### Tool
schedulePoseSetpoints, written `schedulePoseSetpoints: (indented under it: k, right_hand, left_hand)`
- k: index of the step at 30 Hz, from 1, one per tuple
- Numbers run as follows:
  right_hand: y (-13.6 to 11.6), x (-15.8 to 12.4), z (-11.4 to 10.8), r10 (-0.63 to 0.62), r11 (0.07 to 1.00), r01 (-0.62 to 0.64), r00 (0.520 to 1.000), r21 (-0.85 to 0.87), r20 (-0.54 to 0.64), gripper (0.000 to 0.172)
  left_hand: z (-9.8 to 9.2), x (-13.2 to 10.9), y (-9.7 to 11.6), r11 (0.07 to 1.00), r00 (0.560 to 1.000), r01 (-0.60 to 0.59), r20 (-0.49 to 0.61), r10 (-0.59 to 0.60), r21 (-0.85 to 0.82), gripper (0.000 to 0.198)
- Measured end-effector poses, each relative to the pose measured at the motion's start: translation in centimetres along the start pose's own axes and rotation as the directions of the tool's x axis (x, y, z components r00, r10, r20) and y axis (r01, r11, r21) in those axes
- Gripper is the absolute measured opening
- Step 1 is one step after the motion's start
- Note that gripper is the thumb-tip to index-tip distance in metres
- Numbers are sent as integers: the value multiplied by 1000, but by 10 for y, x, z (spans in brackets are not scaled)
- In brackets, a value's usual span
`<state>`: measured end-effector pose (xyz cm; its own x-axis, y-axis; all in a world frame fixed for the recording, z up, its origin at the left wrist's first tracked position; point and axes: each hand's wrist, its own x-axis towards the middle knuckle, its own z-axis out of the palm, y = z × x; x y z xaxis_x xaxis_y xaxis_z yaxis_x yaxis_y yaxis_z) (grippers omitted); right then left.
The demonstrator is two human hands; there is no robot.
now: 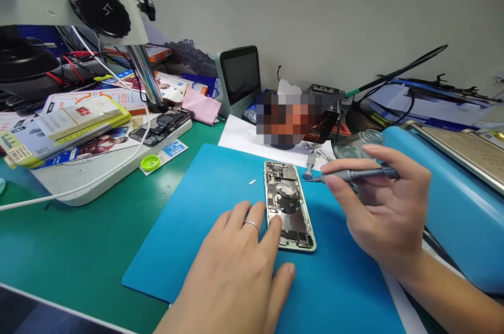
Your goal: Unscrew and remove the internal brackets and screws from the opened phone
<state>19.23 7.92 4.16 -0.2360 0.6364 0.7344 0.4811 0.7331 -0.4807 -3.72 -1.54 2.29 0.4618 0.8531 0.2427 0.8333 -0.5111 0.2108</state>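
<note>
Opened pale-green-framed smartphone [290,207] lies on flat blue mat [185,213], long axis pointing away; your left hand [236,258] (nearer), fingers spread, touches it; your right hand [388,205], rightward, pinches slim grey screwdriver [354,174].

Green cap [150,163] overlapping card [175,150]; pink packet [201,106] near display [241,77].

The left hand [240,255], cropped below, hides part of the open phone's [291,205] left edge. We cannot identify the pixelated object [289,119]; the white stand [47,11] is cut off at upper left.
</note>
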Motion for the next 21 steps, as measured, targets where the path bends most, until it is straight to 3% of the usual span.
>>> schedulePoseSetpoints:
  k: [3, 7, 10, 13, 21]
  right_hand:
    - [-4, 14, 22, -30, 998, 25, 996, 51, 86, 50]
    - [14, 37, 63, -22, 997, 9, 986, 78, 165, 28]
    - [26, 48, 84, 19, 996, -38, 976, 84, 219, 34]
    - [28, 50, 88, 38, 993, -64, 970, 99, 241, 35]
    - [14, 47, 73, 86, 986, -111, 977, 122, 194, 35]
  left_hand:
    - [-1, 1, 2, 999, 1000, 9, 5, -9, -31, 50]
    - [-2, 6, 6, 996, 998, 60, 26, -59, -62, 49]
    - [-4, 10, 8, 991, 994, 94, 66, -88, -93, 47]
    - [-7, 13, 8, 989, 992, 104, 79, -96, -107, 45]
    - [-13, 9, 10, 988, 990, 101, 106, -88, -116, 48]
